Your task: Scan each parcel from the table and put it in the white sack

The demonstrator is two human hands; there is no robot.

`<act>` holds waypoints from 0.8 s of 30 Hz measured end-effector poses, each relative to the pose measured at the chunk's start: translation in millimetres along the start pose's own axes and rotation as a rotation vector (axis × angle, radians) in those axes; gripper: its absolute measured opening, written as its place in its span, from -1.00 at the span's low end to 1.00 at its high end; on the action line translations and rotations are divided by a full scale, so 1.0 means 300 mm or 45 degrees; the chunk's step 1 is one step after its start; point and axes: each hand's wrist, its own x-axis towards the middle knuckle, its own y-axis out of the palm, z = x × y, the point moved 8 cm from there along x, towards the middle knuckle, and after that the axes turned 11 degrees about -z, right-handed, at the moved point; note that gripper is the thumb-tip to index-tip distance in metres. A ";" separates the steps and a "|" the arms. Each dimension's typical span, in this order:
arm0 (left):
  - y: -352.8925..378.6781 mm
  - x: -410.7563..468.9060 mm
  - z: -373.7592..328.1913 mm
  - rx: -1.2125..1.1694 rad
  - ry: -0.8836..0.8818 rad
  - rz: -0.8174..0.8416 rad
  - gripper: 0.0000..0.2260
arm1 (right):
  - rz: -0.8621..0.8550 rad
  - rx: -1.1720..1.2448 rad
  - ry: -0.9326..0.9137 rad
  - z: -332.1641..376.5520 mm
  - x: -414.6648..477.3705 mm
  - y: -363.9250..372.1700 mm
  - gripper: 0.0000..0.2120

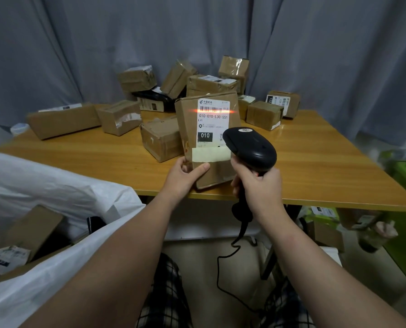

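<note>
My left hand (185, 176) grips the lower left corner of a flat brown parcel (187, 119), held upright over the table's front edge. Its white label faces me, and a red scan line crosses the barcode near the top. My right hand (258, 185) grips the handle of a black barcode scanner (251, 147), whose head points at the label from just to the right. The white sack (55, 190) stands open at the lower left with a brown parcel (31, 233) and a small white one inside.
Several brown parcels lie on the wooden table (315, 162), piled toward the back by the grey curtain. The scanner's black cable (223, 256) hangs down between my legs. Green boxes and clutter sit on the floor at right.
</note>
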 end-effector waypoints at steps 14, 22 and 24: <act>-0.002 -0.007 -0.002 0.041 -0.027 0.001 -0.37 | 0.014 0.029 0.015 -0.001 -0.018 -0.006 -0.81; -0.159 0.012 -0.129 0.012 -0.051 -0.085 -0.27 | 0.101 0.111 -0.037 0.074 0.010 0.125 -0.84; -0.265 0.001 -0.178 0.024 -0.036 -0.130 -0.22 | 0.187 0.157 -0.046 0.104 -0.008 0.220 -0.86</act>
